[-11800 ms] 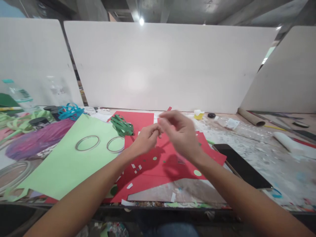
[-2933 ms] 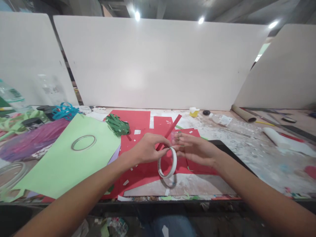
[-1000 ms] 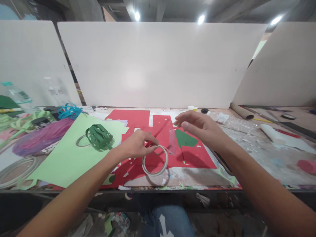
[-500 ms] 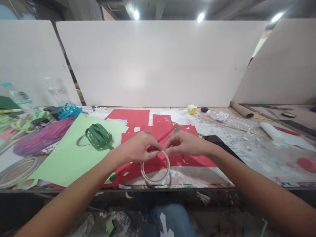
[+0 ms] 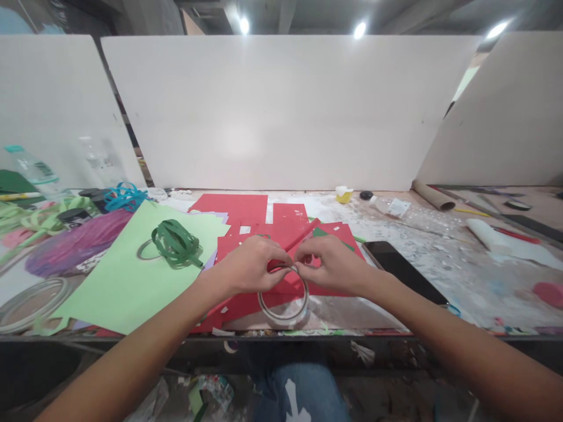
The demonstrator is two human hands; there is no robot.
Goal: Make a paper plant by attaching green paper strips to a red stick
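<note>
Near the table's front edge, a pale ring (image 5: 284, 318) hangs upright below my fingertips. My left hand (image 5: 253, 265) pinches the top of the ring, where a dark red strip shows at the fingers. On the other side my right hand (image 5: 328, 264) has its thumb and fingers pressed together at the ring's top, almost touching the left fingertips. What exactly the right fingers hold is too small to tell. Beneath both hands lie red paper sheets (image 5: 237, 208). A bundle of dark green paper strips (image 5: 176, 243) rests on a light green sheet (image 5: 114, 275) to the left.
A black phone (image 5: 402, 271) lies right of my right hand. Further right are a clear plastic bottle (image 5: 422, 217), a cardboard tube (image 5: 433, 196) and a red-handled tool (image 5: 516, 235). Purple plastic (image 5: 81, 243), blue strips (image 5: 124, 197) and another ring (image 5: 33, 305) occupy the left. White boards (image 5: 272, 111) stand behind.
Both hands and the ring have shifted slightly right. The fingertips have come closer together at the ring's top. More of the phone shows.
</note>
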